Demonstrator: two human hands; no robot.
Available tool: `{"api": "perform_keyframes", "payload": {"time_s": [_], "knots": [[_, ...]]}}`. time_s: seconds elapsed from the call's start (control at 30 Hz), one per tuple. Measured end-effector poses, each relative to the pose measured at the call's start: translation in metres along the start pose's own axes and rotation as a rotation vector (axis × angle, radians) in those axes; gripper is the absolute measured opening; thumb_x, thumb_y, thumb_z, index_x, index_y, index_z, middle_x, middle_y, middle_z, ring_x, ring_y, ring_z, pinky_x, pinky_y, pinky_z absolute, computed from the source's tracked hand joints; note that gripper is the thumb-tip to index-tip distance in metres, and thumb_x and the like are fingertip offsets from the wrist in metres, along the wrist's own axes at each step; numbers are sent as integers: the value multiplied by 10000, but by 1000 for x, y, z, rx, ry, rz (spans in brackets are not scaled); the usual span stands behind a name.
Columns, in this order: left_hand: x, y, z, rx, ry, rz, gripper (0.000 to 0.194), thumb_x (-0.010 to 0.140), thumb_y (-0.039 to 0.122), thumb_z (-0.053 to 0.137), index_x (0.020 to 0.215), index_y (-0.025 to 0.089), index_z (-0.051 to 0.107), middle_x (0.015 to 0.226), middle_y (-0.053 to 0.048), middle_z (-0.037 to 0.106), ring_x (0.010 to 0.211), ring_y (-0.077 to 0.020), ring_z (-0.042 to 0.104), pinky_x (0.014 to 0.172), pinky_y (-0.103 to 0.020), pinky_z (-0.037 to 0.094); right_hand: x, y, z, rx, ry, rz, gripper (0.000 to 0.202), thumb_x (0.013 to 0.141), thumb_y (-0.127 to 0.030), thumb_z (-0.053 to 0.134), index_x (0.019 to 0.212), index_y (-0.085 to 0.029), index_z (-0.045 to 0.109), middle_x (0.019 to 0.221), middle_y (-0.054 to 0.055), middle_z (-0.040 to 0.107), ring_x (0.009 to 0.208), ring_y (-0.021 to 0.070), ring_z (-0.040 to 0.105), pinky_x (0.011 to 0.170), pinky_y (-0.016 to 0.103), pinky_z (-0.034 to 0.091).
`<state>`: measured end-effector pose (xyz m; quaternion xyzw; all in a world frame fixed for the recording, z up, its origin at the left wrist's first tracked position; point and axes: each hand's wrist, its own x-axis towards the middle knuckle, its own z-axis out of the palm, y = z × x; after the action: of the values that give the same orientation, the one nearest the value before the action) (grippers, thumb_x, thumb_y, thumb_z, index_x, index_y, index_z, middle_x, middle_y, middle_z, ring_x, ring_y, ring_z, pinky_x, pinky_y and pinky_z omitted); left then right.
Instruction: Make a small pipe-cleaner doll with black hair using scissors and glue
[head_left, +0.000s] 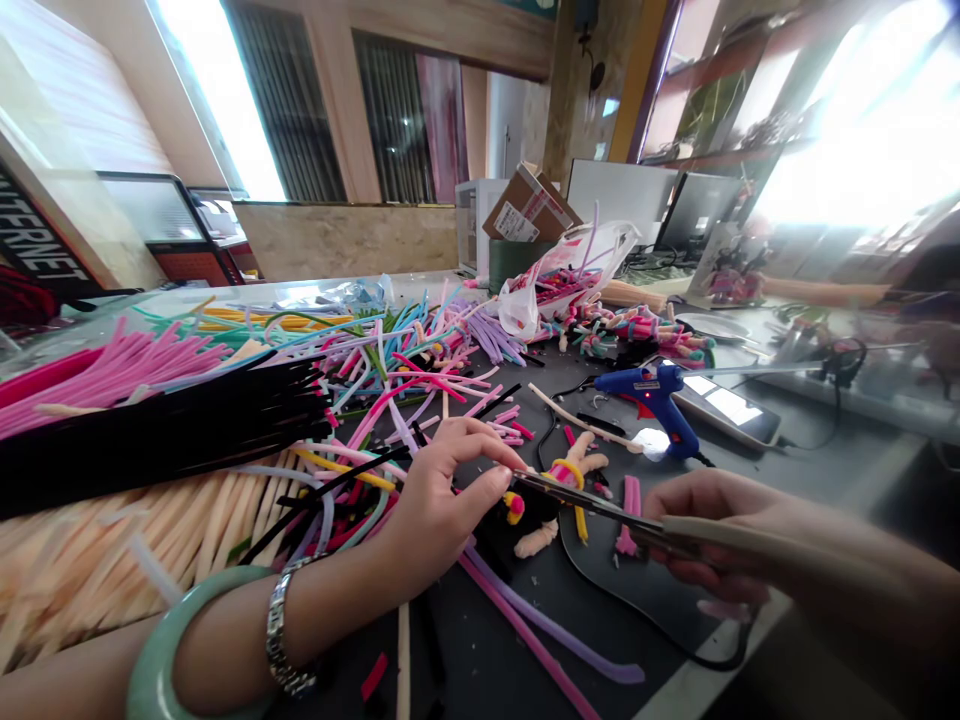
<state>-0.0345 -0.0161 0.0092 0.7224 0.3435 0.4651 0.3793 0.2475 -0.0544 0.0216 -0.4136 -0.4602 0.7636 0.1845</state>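
My right hand [720, 520] is closed around the handles of a pair of scissors [600, 502], whose blades point left across the table. At the tips of the blades, my left hand [457, 480] has thumb and forefinger pinched together. Whatever lies in that pinch is too small to make out. Just behind and below the blades lies a small figure of fuzzy pipe cleaners, with beige limbs [585, 455], a yellow ring and pink stripes. A yellow-and-pink fuzzy piece [514, 507] shows under my left fingertips. A short pink bundle [628, 515] lies beside my right hand.
A blue glue gun [660, 400] and a phone [727, 408] lie behind my right hand. A black cable [637, 605] loops across the table. Black [165, 430], beige [150, 560] and pink [127, 370] pipe cleaners pile up at left. A plastic bag [525, 300] stands at the back.
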Motion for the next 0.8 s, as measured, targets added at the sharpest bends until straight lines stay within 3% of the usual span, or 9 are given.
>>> {"api": "perform_keyframes", "payload": {"time_s": [0.47,0.6,0.8], "knots": [[-1,3,0,-155,-51,39,55,764,174,620,717,198,635,877,-54,581,959,-227,536,973,-411,401,-3,-9,12,-46,99,55,267,643,-338,746,766,-124,643,568,-32,547,384,15,387,385,141,317],[0,4,1,-171,-53,31,60,752,175,619,697,199,625,864,-52,578,944,-225,536,958,-404,408,-4,-5,9,-46,124,54,226,698,-322,728,786,-128,651,567,-37,542,386,11,389,405,137,342],[1,4,2,-211,-59,36,71,748,166,611,685,199,613,857,-45,567,909,-210,537,919,-387,421,-5,3,1,8,33,37,178,798,-281,659,890,-128,671,613,-32,546,414,5,374,464,150,406]]}}
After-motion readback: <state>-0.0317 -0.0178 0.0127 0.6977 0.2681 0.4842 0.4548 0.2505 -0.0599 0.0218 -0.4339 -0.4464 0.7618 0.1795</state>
